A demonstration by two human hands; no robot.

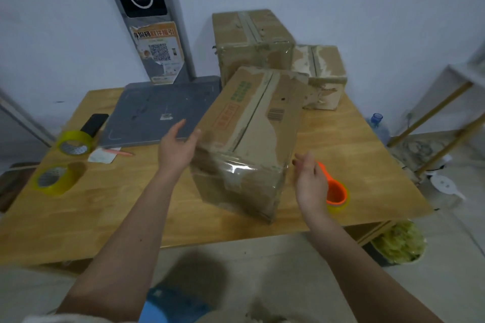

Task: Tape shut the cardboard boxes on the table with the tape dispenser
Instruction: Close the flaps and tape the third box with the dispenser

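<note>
Three cardboard boxes on the bench. Nearest box [246, 139] sits between both hands, long axis running from the near edge up and right toward the back, taped seam along the same line on top; near end face is wrapped in clear tape. It looks tilted, but whether an edge is off the bench I cannot tell.

Left hand [178, 147]: forearm reaches in from lower left, palm facing the box's left side, fingers straight and relaxed, fingertips touching or just beside the box wall, gripping nothing.

Right hand [309, 181]: forearm in from lower right, fingers loosely spread, just beside the box's near right corner, holding nothing. Contact with the box is unclear.

Orange tape dispenser [336, 193] lies on the bench just right of and partly behind the right hand, handle pointing away toward the back.

Beyond the hands: tall taped box [252, 42] and smaller torn box [322, 76], touching each other.

Left of the left hand: grey board [157, 110], black phone [94, 123], two yellow tape rolls [74, 143] [56, 178], pink pen [118, 152]. Wooden bench [105, 204].
</note>
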